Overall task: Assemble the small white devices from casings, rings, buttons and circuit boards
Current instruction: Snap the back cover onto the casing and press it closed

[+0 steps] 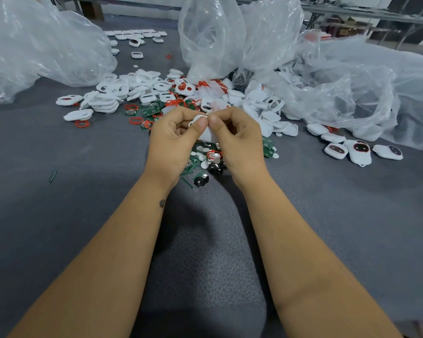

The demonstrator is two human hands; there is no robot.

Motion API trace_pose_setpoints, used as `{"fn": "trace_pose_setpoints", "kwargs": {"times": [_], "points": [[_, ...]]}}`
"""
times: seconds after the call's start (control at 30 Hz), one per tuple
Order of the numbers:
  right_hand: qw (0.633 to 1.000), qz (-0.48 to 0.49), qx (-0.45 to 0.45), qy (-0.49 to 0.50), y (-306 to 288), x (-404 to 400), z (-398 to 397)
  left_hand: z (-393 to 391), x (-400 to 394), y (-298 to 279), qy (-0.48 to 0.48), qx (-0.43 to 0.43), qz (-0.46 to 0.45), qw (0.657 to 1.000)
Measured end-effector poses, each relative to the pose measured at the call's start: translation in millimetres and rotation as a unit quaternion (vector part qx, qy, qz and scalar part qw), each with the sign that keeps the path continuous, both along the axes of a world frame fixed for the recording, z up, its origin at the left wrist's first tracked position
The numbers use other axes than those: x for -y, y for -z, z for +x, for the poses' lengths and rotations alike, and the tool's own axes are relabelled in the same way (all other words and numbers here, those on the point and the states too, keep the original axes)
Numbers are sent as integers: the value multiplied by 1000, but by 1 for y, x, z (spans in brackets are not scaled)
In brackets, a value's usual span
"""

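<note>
holding 1 white casing (206, 132), the left hand (175, 140) and right hand (237, 137) pinched it tight; loose parts pile (156, 93) lay at 12 o'clock.

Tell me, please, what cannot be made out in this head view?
- Casing: mostly hidden by the left hand and right hand; any ring or board inside is unseen.
- Bags: wrinkled film hides their contents.
- Far devices: too small for detail.
- Parts under the wrists: covered.
</note>
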State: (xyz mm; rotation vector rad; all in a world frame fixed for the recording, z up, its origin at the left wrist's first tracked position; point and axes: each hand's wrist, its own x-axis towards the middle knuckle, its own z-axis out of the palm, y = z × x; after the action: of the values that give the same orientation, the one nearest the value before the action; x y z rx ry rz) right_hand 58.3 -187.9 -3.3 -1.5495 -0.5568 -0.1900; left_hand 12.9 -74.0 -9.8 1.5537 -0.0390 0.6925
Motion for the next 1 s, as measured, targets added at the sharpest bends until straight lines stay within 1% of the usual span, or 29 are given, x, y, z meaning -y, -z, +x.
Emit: {"fn": "trace_pose_setpoints", "kwargs": {"times": [0.07, 0.13, 0.2, 0.27, 0.3, 0.37, 0.47, 0.6, 0.77, 0.93, 1.0], "points": [[1000, 9, -12, -2, 0, 0, 0, 1, 1, 0, -5, -4, 7, 1000], [999, 26, -41, -7, -1, 0, 0, 2, 4, 1, -10, -21, -21, 1000], [992, 64, -99, -38, -2, 0, 1, 4, 5, 2, 4, -47, -116, 992], [982, 89, -149, -76, -3, 1, 1, 5, 3, 1, 33, -51, -230, 971], [982, 79, -152, -80, -3, 1, 0, 5, 2, 0, 48, -46, -268, 961], [989, 38, -128, -66, -1, 0, -1, 6, 2, -1, 72, -37, -299, 951], [994, 15, -101, -34, -2, 0, -3, 5, 5, -2, 93, -43, -276, 956], [994, 43, -97, -9, -5, 2, -2, 2, 6, -1, 64, -71, -179, 979], [999, -8, -40, -5, -5, 4, -3, 2, 3, -3, 36, -26, -128, 991], [999, 7, -42, -18, -5, 4, -3, 2, -2, 1, 24, -4, -89, 996], [999, 6, -35, -16, -4, 6, -3, 1, -3, 1, 11, 10, -55, 998]]}}
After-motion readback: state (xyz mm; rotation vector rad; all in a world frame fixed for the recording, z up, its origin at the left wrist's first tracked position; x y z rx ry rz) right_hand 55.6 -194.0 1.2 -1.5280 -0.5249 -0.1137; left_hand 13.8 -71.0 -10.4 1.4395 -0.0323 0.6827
